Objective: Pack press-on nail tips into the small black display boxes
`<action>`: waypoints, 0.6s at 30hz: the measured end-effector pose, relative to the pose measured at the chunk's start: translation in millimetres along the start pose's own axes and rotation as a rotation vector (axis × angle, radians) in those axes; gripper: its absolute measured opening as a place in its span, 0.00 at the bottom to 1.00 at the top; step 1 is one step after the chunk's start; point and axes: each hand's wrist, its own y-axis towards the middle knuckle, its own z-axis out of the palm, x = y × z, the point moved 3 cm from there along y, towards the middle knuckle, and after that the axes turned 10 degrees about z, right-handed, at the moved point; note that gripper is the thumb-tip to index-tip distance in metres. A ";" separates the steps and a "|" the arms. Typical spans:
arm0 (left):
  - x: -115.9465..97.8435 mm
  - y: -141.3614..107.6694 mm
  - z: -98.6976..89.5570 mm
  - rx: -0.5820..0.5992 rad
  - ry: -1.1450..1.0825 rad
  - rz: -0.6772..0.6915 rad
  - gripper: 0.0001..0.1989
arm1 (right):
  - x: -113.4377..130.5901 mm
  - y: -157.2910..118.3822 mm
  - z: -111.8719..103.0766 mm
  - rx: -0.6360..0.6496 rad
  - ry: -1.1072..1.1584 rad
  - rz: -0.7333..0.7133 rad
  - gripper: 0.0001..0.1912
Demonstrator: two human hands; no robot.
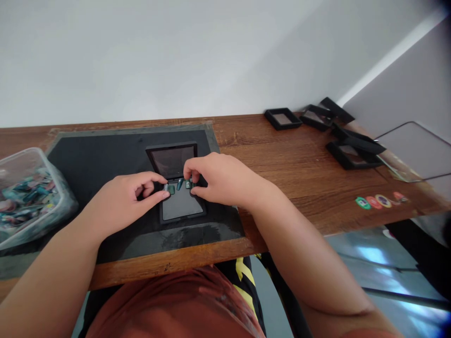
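An open black display case (183, 209) lies on the dark mat, its framed lid (171, 160) tilted back toward the wall. Small green pieces lie in a row near the hinge, among them a square one (172, 189) and a slim dark teal one (179, 183). My left hand (128, 199) pinches at the row's left end, thumb and index finger on a small pale piece (166, 187). At the right end, my right hand (221, 180) has its fingers curled round a small green piece (188, 183); its fingertips partly hide that piece.
A clear plastic tub (63, 197) full of teal and green pieces stands at the left. Black frames (283, 119) lie at the back right, some overlapping. Round colourful stickers (373, 202) are near the right front edge. The wooden table's front edge (169, 264) runs before my body.
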 end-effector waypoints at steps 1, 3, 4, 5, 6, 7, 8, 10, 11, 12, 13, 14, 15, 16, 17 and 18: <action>-0.1 -0.2 0.0 -0.002 -0.006 -0.003 0.21 | 0.0 0.1 0.3 -0.001 -0.004 -0.001 0.11; -0.6 -0.6 -0.2 -0.002 -0.013 -0.008 0.20 | 0.1 0.5 0.5 -0.005 -0.013 -0.007 0.11; -0.9 -0.9 -0.4 0.000 -0.011 -0.010 0.20 | 0.3 0.6 0.5 -0.008 -0.016 -0.011 0.10; -1.1 -1.1 -0.8 0.003 -0.006 -0.011 0.21 | 0.5 0.7 0.4 -0.011 -0.021 -0.015 0.10; -1.3 -1.4 -1.2 0.005 0.001 -0.011 0.21 | 0.7 0.8 0.3 -0.013 -0.024 -0.017 0.11; -1.5 -1.8 -1.7 0.008 0.008 -0.012 0.21 | 0.8 0.9 0.3 -0.012 -0.025 -0.016 0.11; -1.5 -2.1 -2.2 0.009 0.015 -0.013 0.21 | 0.9 1.0 0.4 -0.009 -0.025 -0.014 0.11; -1.7 -2.7 -3.1 0.012 0.022 -0.015 0.22 | 1.0 1.0 0.8 0.001 -0.023 -0.012 0.12; -1.8 -2.8 -3.3 0.014 0.022 -0.015 0.22 | 1.1 1.1 1.1 0.005 -0.023 -0.012 0.12; -2.0 -2.9 -3.6 0.015 0.019 -0.014 0.22 | 1.0 1.1 1.4 0.008 -0.022 -0.012 0.12; -2.2 -2.9 -3.8 0.013 0.015 -0.015 0.22 | 0.9 1.2 1.5 0.008 -0.021 -0.013 0.12; -2.4 -2.8 -3.9 0.011 0.010 -0.016 0.23 | 0.7 1.2 1.8 0.010 -0.019 -0.013 0.13; -2.5 -2.7 -3.8 0.010 0.003 -0.016 0.23 | 0.4 1.3 1.9 0.010 -0.016 -0.014 0.13; -2.7 -2.6 -3.5 0.011 -0.004 -0.016 0.22 | 0.2 1.4 2.0 0.011 -0.013 -0.015 0.13; -2.7 -2.4 -3.1 0.014 -0.012 -0.016 0.22 | -0.1 1.5 2.0 0.011 -0.009 -0.017 0.13; -2.7 -2.3 -2.5 0.019 -0.017 -0.016 0.22 | -0.4 1.6 2.1 0.012 -0.006 -0.019 0.13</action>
